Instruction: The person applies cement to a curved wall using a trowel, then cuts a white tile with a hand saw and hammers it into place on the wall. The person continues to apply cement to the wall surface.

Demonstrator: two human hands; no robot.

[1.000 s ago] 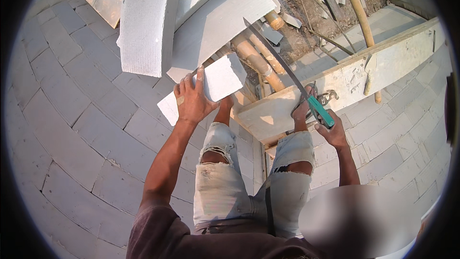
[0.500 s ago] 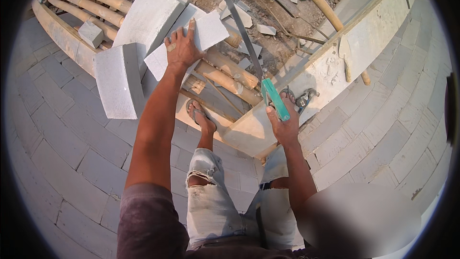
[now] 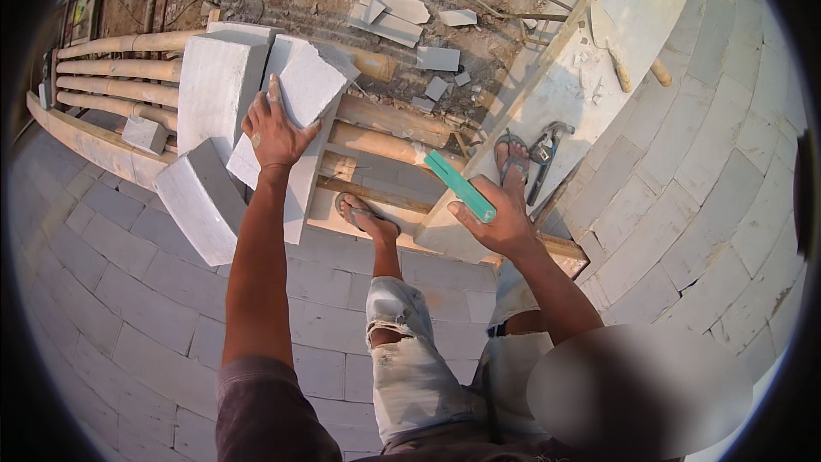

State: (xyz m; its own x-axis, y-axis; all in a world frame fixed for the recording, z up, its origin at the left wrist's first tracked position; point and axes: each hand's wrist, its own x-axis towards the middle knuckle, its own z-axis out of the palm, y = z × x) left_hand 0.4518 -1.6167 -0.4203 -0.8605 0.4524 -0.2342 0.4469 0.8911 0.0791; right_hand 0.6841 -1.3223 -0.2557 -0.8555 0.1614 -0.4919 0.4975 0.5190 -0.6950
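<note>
A pale, light concrete block point(image 3: 310, 84) lies at a slant on a larger pale slab, one end of it broken rough. Across its middle my left hand point(image 3: 278, 130) grips it from above, thumb along one side and fingers over the other. My right hand point(image 3: 503, 221) is closed round the green handle point(image 3: 459, 186) of a handsaw, well to the right of the block. The saw's blade cannot be made out now. More pale blocks point(image 3: 221, 77) stand left of my left hand, one of them tilted point(image 3: 201, 201) toward me.
Bamboo poles point(image 3: 120, 68) run beneath the blocks, with gaps between them. A claw hammer point(image 3: 544, 158) lies by my right foot on a pale ledge point(image 3: 573, 85). Farther along it rests a trowel point(image 3: 617, 51). Broken pieces point(image 3: 389, 13) litter the dirt beyond. A small block point(image 3: 145, 134) sits far left.
The block under my left hand has turned to a steeper slant. My right hand has lowered slightly and tilted the saw, whose long blade showed before. The view has shifted.
</note>
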